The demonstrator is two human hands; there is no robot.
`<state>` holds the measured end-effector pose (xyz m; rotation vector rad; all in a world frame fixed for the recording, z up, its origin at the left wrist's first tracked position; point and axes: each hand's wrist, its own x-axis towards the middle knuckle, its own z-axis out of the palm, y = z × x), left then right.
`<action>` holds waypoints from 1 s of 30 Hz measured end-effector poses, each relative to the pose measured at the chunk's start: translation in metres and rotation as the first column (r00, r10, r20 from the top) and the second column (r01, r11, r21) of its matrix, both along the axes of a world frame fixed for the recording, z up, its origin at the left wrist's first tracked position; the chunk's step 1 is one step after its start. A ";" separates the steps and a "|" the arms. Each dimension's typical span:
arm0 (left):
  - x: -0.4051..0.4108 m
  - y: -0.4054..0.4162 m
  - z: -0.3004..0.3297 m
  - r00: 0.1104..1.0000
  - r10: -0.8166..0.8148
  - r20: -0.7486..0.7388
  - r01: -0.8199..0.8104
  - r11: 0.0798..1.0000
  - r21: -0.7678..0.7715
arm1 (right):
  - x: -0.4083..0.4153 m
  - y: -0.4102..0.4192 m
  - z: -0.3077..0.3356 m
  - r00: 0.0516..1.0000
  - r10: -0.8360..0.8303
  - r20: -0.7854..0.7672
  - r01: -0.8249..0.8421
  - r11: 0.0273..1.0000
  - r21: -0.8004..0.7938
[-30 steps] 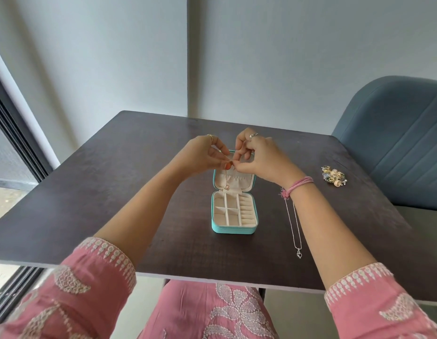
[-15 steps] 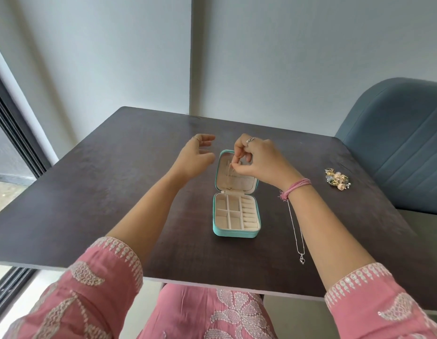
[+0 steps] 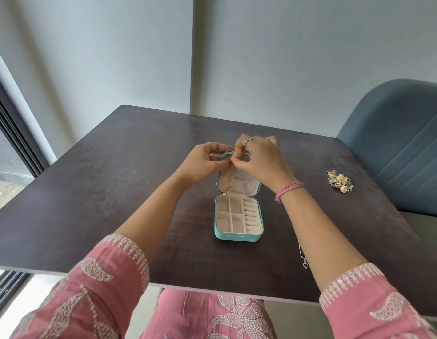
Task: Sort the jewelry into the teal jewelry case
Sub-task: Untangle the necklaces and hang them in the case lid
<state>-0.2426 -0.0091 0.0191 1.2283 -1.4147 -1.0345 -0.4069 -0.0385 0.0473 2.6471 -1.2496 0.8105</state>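
Nearest the table's front edge, a silver necklace (image 3: 304, 261) lies on the dark table (image 3: 114, 192), partly hidden under the right forearm. Just beyond sits the teal jewelry case (image 3: 238, 237), lid up, tray compartments showing. A gold necklace (image 3: 230, 179) hangs down the inside of the lid (pendant near the hinge). At the lid's top edge, left hand (image 3: 202, 162) and right hand (image 3: 261, 160) meet, fingertips pinching the chain's upper end. Off right, a heap of mixed jewelry (image 3: 339, 181).
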 end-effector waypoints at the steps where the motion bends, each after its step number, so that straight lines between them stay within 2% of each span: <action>1: 0.000 0.000 0.000 1.000 -0.002 -0.002 0.002 1.000 -0.003 | 0.001 0.000 -0.001 1.000 -0.014 -0.017 0.014 1.000 -0.027; 7: 0.000 0.000 -0.001 1.000 -0.011 -0.007 0.010 1.000 -0.024 | 0.006 0.002 -0.009 0.991 -0.099 -0.088 0.075 0.966 -0.248; 12: 0.000 0.001 -0.003 1.000 -0.005 -0.005 0.004 0.999 -0.032 | 0.007 0.006 -0.014 0.984 -0.121 -0.128 0.065 0.926 -0.371; 21: -0.001 0.002 -0.003 1.000 0.004 -0.030 -0.004 1.000 -0.023 | 0.009 0.016 -0.024 0.973 -0.225 0.060 0.230 0.888 -0.399; 25: 0.001 0.001 -0.005 0.999 0.008 -0.052 -0.009 1.000 -0.017 | 0.009 0.013 -0.023 0.949 -0.283 0.142 0.315 0.895 -0.317; 30: 0.000 0.001 -0.006 0.997 -0.011 -0.072 0.010 1.000 -0.021 | 0.004 0.007 -0.017 0.899 -0.334 0.282 0.344 0.939 0.014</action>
